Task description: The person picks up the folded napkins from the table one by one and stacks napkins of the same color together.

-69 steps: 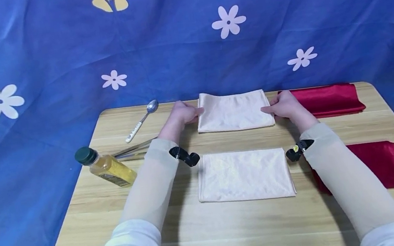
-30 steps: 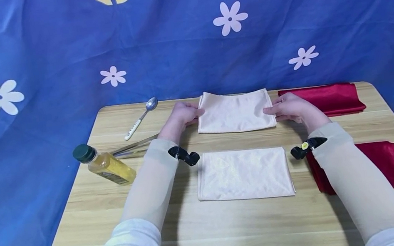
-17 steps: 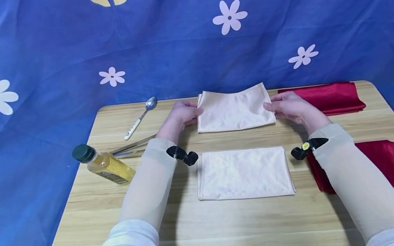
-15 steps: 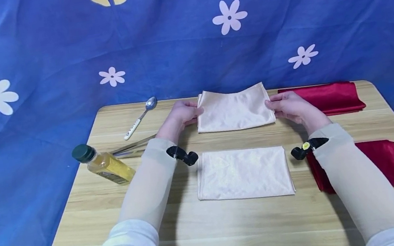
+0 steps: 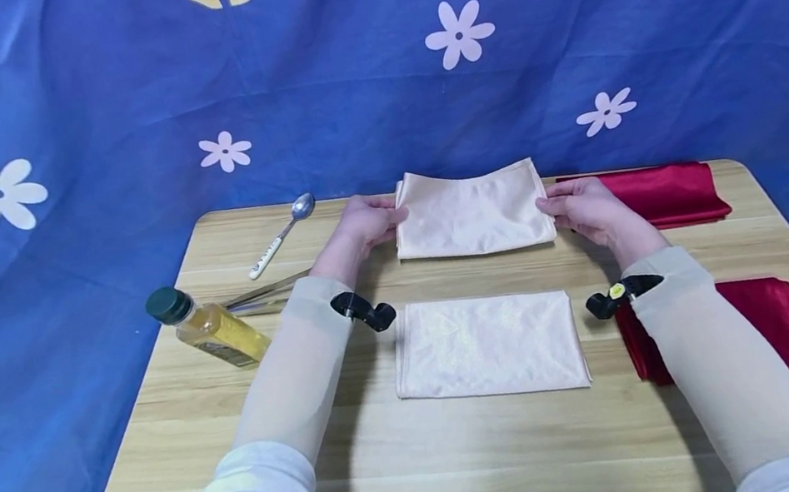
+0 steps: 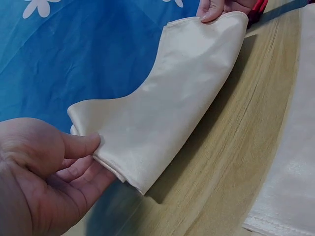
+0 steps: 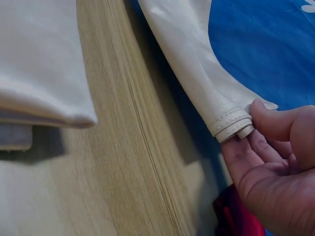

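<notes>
A folded cream satin cloth (image 5: 473, 214) is held by its two short ends near the table's back edge. My left hand (image 5: 365, 225) pinches its left end, thumb on top and fingers beneath, as the left wrist view shows on the cloth (image 6: 152, 118). At the other end my right hand (image 5: 589, 208) pinches the stacked layers; in the right wrist view the thumb lies over the folded edge (image 7: 234, 123). The cloth sags in the middle, and a shadow lies under it on the wood. A second folded cream cloth (image 5: 488, 346) lies flat nearer the front.
Two folded dark red cloths lie on the right, one at the back (image 5: 667, 195) and one nearer (image 5: 772, 323), partly behind the right forearm. On the left are a spoon (image 5: 283, 235), metal utensils (image 5: 268, 293) partly hidden by the arm, and a green-capped bottle (image 5: 212, 326) of yellow liquid.
Both hands have taken hold of the rear cream cloth's ends and raised it slightly. My right hand has shifted its grip to the right end, with fingers going underneath. The other items stay put.
</notes>
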Tool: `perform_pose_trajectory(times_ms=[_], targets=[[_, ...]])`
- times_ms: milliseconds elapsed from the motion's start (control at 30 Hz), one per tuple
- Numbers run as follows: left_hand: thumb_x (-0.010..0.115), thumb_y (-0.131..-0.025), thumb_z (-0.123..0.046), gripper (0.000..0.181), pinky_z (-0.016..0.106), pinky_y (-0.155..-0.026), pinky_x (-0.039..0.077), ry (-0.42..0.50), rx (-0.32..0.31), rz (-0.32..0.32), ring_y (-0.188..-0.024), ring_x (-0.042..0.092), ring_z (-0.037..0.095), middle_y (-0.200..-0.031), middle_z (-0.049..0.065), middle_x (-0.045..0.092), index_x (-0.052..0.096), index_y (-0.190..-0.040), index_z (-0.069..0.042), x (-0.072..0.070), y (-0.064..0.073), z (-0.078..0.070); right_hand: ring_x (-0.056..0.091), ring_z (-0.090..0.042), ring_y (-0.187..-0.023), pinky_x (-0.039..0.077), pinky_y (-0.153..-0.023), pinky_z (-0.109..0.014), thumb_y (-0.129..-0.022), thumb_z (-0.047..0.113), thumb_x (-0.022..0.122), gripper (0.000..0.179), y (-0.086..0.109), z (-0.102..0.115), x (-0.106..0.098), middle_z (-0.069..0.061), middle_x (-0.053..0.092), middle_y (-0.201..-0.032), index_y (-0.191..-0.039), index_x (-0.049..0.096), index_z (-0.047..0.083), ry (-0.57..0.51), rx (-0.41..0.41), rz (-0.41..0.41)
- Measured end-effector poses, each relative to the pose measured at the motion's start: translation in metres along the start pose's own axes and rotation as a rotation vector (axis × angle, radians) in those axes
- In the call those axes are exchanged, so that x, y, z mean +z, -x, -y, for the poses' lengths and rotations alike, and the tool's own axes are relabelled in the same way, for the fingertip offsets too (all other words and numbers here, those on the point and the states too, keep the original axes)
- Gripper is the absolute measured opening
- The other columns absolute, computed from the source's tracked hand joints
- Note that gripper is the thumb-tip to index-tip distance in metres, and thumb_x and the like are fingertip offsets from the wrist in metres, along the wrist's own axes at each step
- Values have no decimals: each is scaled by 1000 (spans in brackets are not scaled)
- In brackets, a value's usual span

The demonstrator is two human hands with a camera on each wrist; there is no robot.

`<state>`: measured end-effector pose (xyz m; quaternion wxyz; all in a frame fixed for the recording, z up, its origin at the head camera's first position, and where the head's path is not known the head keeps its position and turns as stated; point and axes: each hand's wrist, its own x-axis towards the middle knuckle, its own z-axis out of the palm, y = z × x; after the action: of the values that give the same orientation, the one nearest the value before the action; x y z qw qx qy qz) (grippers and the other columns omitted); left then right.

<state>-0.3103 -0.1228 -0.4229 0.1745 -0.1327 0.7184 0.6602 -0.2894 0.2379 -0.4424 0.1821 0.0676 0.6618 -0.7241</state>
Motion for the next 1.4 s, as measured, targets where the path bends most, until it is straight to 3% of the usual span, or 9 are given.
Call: perform_pose_trajectory(times_ms=[200,533,767,967,1233,1400], targets=[[74,-98,0,37,40,-103,58,7,15,-7,-110,71,27,-114,17,70,63,-132,9,-2,3,-1,69,-8,-78,61,-70,-21,-99,-3,73,10,4,2,-2,1,75,-87,-97,74,7,-13,11,-22],[74,-98,0,38,38,-100,60,25,25,-7,-100,71,26,-111,15,68,61,-132,9,-9,10,-5,73,-13,-75,64,-71,-26,-98,-10,69,17,9,7,-3,-4,77,-85,-90,76,4,-84,-41,27],[76,-97,-1,37,36,-95,62,0,44,-8,-93,69,19,-109,14,69,64,-131,8,-13,17,-11,73,-14,-76,64,-72,-27,-97,-8,72,14,14,13,-2,-5,76,-86,-90,74,4,-75,-49,30],[77,-96,-1,35,39,-98,60,5,52,4,-91,70,18,-109,14,68,64,-127,9,-16,22,-13,72,-12,-78,64,-73,-25,-96,-8,73,14,19,17,-3,-4,77,-87,-92,76,5,-57,-47,24],[77,-96,-1,36,29,-85,64,-6,71,27,-93,71,18,-112,16,69,65,-128,10,-16,25,-14,73,-13,-79,65,-75,-26,-96,-6,73,15,23,16,-5,-3,78,-88,-94,78,8,23,-72,-9],[78,-96,0,37,33,-89,64,-17,71,30,-96,70,19,-118,18,69,66,-129,8,-16,27,-12,74,-14,-80,65,-75,-27,-95,-9,73,14,28,16,-7,-5,78,-90,-97,77,5,-11,-81,18]])
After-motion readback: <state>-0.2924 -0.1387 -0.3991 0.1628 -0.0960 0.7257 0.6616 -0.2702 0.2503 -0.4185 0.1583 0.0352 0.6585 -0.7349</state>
